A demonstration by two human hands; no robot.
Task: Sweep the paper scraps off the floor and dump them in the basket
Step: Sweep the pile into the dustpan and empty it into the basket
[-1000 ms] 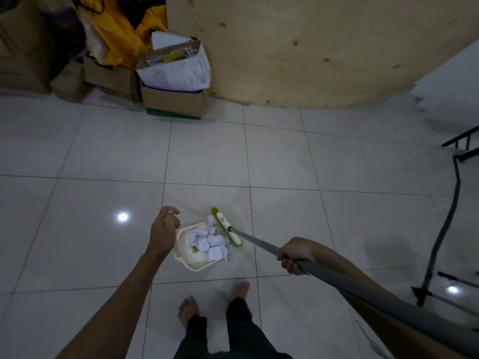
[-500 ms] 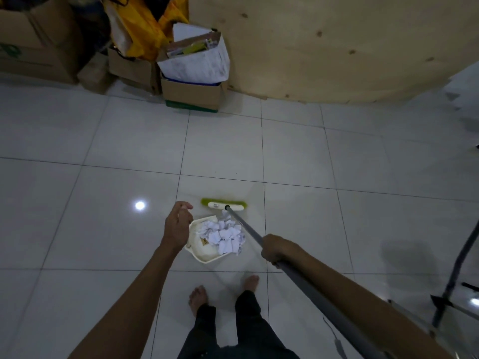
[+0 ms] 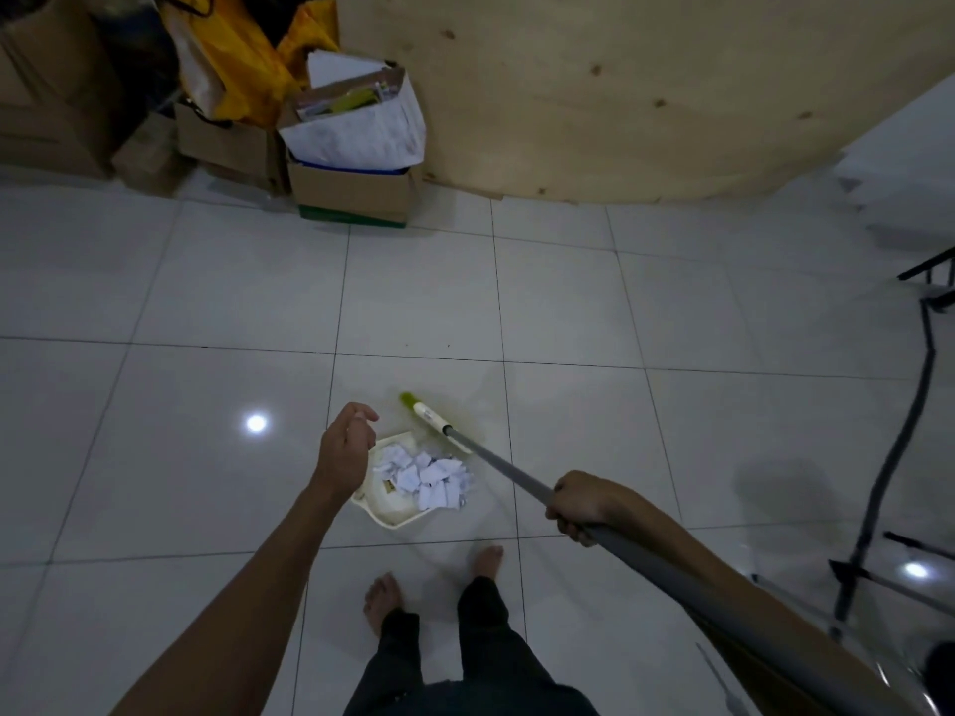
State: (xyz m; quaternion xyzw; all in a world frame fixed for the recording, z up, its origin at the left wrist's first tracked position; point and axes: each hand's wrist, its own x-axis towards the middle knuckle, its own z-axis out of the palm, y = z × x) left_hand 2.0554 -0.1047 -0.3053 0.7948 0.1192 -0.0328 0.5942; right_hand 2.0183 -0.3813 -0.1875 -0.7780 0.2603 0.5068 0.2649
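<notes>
- Paper scraps (image 3: 424, 475), white and crumpled, lie heaped in a cream dustpan (image 3: 393, 514) that rests on the pale tiled floor (image 3: 206, 302), just ahead of the person's bare feet (image 3: 382, 596).
- The dustpan's open mouth faces up and to the right, toward the broom head (image 3: 431, 420); its closed back edge sits nearest the feet.
- The broom's long axis runs diagonally from lower right to upper left, its grey handle (image 3: 517, 475) ending in a white-and-green head that lies at the pan's mouth.
- The right hand (image 3: 581, 503) is clenched around the handle, well up from the head.
- The left hand (image 3: 343, 447) hovers over the pan's left rim, fingers loosely curled; whether it holds the pan's grip cannot be told.
- A small yellowish label shows inside the pan, its writing too small to read.
- Cardboard boxes (image 3: 351, 191) stuffed with papers stand against a plywood sheet (image 3: 620, 95) at the far side.
</notes>
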